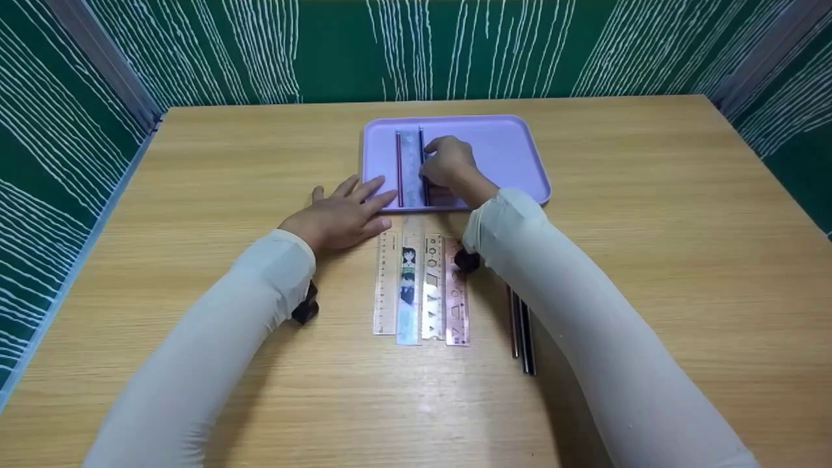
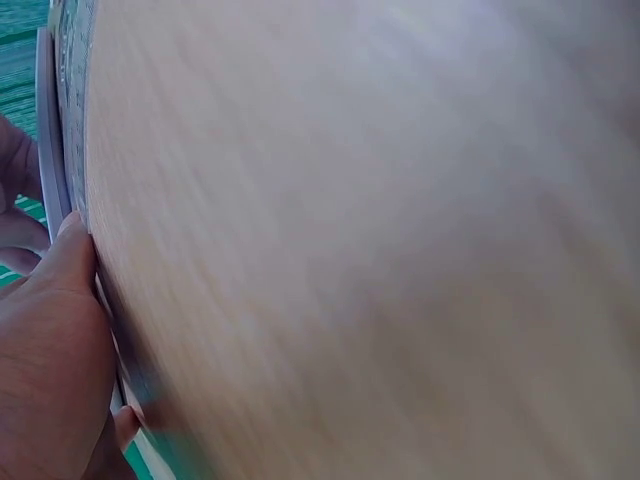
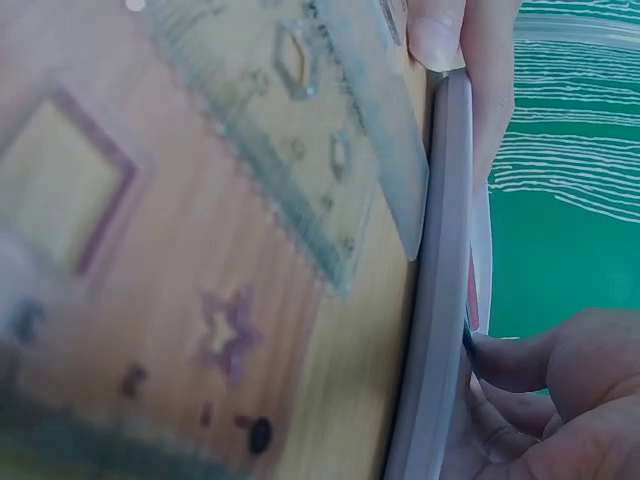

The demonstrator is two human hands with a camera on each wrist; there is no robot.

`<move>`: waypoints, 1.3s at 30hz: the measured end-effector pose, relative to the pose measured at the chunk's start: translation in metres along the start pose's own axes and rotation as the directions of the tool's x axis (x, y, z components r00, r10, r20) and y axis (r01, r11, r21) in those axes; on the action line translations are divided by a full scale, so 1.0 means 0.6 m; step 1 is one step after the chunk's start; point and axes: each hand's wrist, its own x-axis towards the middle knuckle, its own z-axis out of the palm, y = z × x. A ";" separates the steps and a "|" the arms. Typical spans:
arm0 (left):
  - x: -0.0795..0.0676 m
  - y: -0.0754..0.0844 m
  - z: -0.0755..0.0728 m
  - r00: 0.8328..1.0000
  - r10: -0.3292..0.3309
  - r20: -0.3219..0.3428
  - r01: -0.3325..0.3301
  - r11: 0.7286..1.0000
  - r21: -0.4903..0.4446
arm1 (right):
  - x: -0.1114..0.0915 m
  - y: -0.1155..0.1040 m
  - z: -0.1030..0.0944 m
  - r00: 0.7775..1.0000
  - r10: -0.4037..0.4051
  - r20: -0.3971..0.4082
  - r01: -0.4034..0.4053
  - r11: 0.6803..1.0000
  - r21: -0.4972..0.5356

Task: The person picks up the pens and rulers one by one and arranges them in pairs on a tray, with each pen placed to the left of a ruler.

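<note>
On the purple tray (image 1: 494, 149) lie a red pencil (image 1: 399, 170), a pale clear ruler (image 1: 410, 172) and a dark pencil (image 1: 421, 138), side by side lengthwise. My right hand (image 1: 450, 162) pinches the dark pencil near its middle; the right wrist view shows the thumb against it, just beyond the tray wall (image 3: 440, 250). With fingers spread, my left hand (image 1: 341, 218) rests at the tray's front left corner. Its fingertips reach over the rim, and the thumb lies by the front edge, as the left wrist view also shows.
Below the tray, a clear ruler (image 1: 385, 292), a blue ruler with cartoon figures (image 1: 409, 325), a clear stencil ruler (image 1: 432, 312) and a pink stencil ruler (image 1: 457, 318) lie in a row. Several pencils (image 1: 528, 351) lie partly under the right forearm. Green walls border the wooden table (image 1: 650, 227).
</note>
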 end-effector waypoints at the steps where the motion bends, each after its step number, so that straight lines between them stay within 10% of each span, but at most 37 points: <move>1: 0.001 0.001 0.000 1.000 0.000 0.000 0.000 1.000 -0.002 | -0.001 0.000 0.000 1.000 0.002 -0.006 -0.002 1.000 -0.010; 22: 0.005 0.006 -0.002 1.000 -0.002 0.013 0.002 1.000 -0.002 | -0.008 0.013 -0.007 0.999 -0.001 0.036 0.002 1.000 -0.010; 39: -0.002 0.000 0.002 1.000 -0.012 -0.003 0.012 1.000 -0.007 | -0.086 0.051 -0.060 0.972 -0.200 0.123 0.175 0.966 0.189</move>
